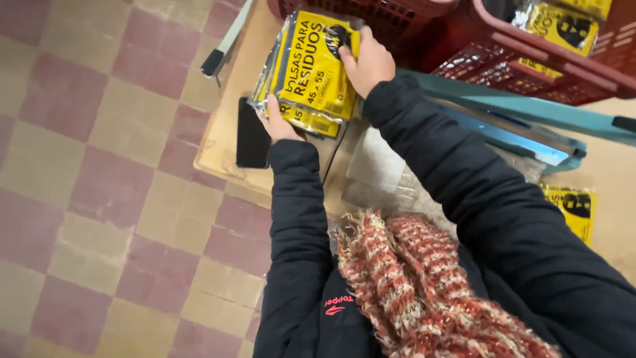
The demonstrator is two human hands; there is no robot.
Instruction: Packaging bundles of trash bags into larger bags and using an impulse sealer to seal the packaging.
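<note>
A stack of flat yellow packets in clear plastic wrap with black print (310, 69) lies tilted at the near corner of a light brown wooden table (222, 142), held between both hands. The left hand (278, 124) grips the stack's lower edge, thumb on top and the other fingers hidden beneath. The right hand (368, 63) presses on the upper right corner, fingers curled over the edge so that their tips cannot be seen. How many packets make up the stack is hard to make out; only the layered edges show at the bottom.

The stack's left side lies close to the table edge, beyond which is open checkered floor of red and beige tiles (99, 199). A flat black phone-like slab (252, 136) lies just beside the left hand, partly under the stack. Above the stack stands a red plastic lattice crate (391, 20), cut off by the top edge; a second red crate (530, 59) to the right holds more yellow packets. A teal metal bar-shaped tool (517, 126) lies across the table past the right forearm. One more yellow packet (575, 211) lies flat at the far right. A red and cream knitted scarf (411, 278) hides the table's near part.
</note>
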